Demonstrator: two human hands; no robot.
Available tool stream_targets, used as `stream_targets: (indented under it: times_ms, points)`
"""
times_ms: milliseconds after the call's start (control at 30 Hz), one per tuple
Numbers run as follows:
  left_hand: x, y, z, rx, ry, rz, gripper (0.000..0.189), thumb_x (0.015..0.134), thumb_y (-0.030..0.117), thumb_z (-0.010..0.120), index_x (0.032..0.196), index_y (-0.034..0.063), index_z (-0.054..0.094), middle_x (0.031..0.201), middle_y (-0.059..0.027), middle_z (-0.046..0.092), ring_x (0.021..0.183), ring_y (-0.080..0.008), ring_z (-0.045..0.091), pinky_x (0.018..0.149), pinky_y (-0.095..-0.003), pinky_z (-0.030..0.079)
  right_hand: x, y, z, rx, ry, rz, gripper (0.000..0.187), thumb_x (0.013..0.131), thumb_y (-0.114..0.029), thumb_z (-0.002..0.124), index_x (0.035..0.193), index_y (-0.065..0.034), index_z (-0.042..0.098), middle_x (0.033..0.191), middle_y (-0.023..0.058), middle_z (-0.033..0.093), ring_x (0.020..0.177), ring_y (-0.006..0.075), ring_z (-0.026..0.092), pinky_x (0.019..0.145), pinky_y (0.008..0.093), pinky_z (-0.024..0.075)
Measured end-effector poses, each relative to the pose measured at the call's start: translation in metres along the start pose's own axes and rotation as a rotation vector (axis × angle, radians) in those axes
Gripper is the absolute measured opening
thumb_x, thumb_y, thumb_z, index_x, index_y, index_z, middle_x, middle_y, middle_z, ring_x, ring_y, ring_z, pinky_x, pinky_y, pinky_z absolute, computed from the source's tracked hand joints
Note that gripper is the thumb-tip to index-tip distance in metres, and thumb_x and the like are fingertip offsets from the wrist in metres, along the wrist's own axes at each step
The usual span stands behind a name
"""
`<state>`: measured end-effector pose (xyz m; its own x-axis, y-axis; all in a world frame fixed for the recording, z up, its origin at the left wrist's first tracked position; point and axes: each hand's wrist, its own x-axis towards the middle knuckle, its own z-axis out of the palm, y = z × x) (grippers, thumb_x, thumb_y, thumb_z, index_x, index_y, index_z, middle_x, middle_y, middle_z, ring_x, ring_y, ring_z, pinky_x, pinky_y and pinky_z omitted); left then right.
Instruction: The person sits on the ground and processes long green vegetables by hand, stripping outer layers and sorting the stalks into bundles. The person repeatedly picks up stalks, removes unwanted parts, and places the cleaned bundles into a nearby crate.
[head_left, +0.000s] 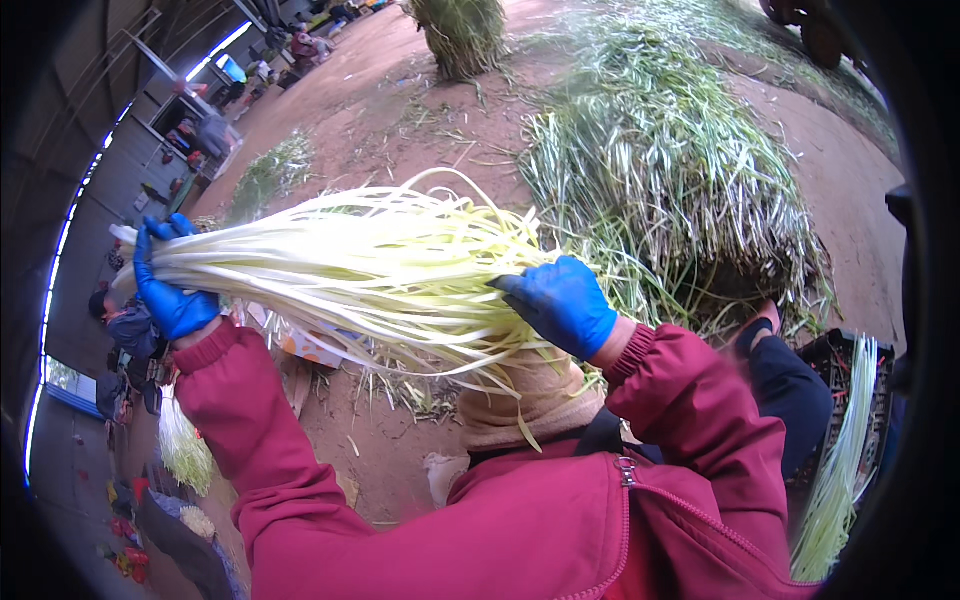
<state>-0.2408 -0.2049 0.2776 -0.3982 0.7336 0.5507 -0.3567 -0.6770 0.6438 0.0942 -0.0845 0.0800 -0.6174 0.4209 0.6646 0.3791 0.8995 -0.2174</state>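
A large bunch of long, pale yellow-white leafy stalks (337, 262) stretches sideways in front of my chest. My left hand (169, 277), in a blue glove, is closed around the white stem ends at the left. At the leafy right end, my right hand (562, 304), in a blue glove with darkened fingertips, has its fingers closed on some of the yellow leaf tips. Loose strands hang below the bunch, over a tan cloth (499, 405) near my lap.
A big heap of green leafy stalks (675, 165) lies ahead right, an upright bundle (461, 34) farther ahead. A black crate (881, 397) with pale stalks (840, 465) across it stands at right. Another person (131, 326) is at far left, near a hanging pale bunch (182, 442).
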Motion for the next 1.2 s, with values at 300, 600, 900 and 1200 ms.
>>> stream_targets:
  times_ms: [300,600,900,1200]
  points:
    - [0.011,-0.012,-0.004,-0.044,0.217,0.139,0.012,0.08,0.015,0.052,0.083,0.0048,0.057,0.081,-0.0079,0.061,0.076,-0.0192,0.058,0.083,-0.0346,0.044,-0.013,0.046,-0.031,1.256,0.201,0.914,0.016,0.084,-0.015,0.049,0.088,-0.0052,0.06,0.065,0.004,0.061,0.047,0.0057,0.051,0.04,0.0169,0.0362]
    - [0.06,0.05,-0.154,0.232,0.481,0.05,0.025,0.084,0.016,0.036,0.095,0.0044,0.056,0.101,-0.0103,0.057,0.096,-0.0207,0.051,0.09,-0.0377,0.035,-0.141,0.126,-0.077,0.681,0.077,1.188,0.022,0.082,-0.023,0.053,0.096,-0.0075,0.058,0.071,0.0033,0.062,0.052,0.0106,0.057,0.043,0.0197,0.04]
    - [0.045,0.047,-0.142,0.188,0.573,0.132,0.023,0.081,0.011,0.042,0.095,-0.0017,0.056,0.096,-0.0138,0.058,0.096,-0.0273,0.051,0.092,-0.0431,0.033,-0.137,0.052,-0.05,0.884,-0.07,0.943,0.015,0.077,-0.018,0.059,0.09,-0.0103,0.062,0.07,0.0036,0.063,0.052,0.0076,0.055,0.048,0.0218,0.0444]
    - [0.063,0.065,-0.155,0.141,0.385,-0.025,0.021,0.08,0.009,0.045,0.092,-0.0037,0.055,0.092,-0.0166,0.058,0.088,-0.025,0.055,0.086,-0.0399,0.04,-0.103,0.018,-0.013,0.106,0.003,0.338,0.036,0.068,-0.017,0.06,0.103,-0.0222,0.055,0.066,0.0057,0.057,0.053,0.0254,0.054,0.046,0.034,0.0427]
